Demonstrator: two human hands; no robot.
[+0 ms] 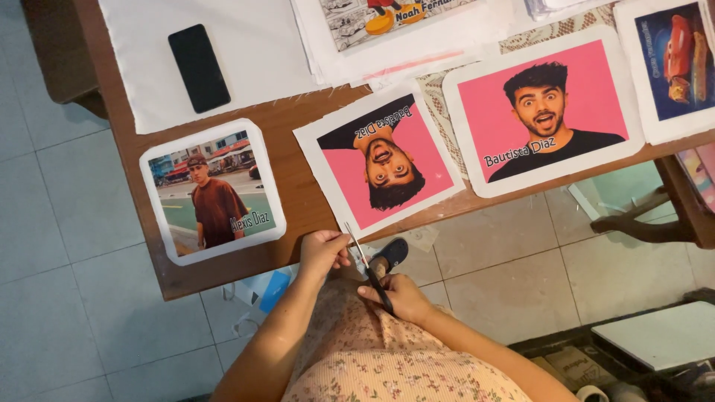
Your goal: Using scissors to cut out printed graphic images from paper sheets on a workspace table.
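Scissors [367, 264] sit in the person's right hand [402, 296], fingers curled shut around the dark handles, the thin blades angling up toward the table edge [223, 279]. Just beside them, the left hand [322, 251] is bunched closed at that edge, its fingertips pinched together next to the blades; what they pinch is too small to tell. Both hands hover over the lap of a floral dress [372, 357], below the brown table.

On the tabletop, nearest the hands, lies a print [383, 160] with a pink ground and white border, its portrait turned upside down, its lower corner near the scissor tips. To its left rests a street-scene print [212, 192] with rounded corners. To its right, a larger pink print [544, 112] lies partly over a lace cloth [439, 100]. A car print [674, 63] lies at the far right edge. Farther back, a black phone [198, 68] rests on a white sheet [246, 45], and a cartoon print [395, 18] is cut off by the frame's top. A dark sandal [392, 253] shows on the tiled floor [67, 223] beneath.
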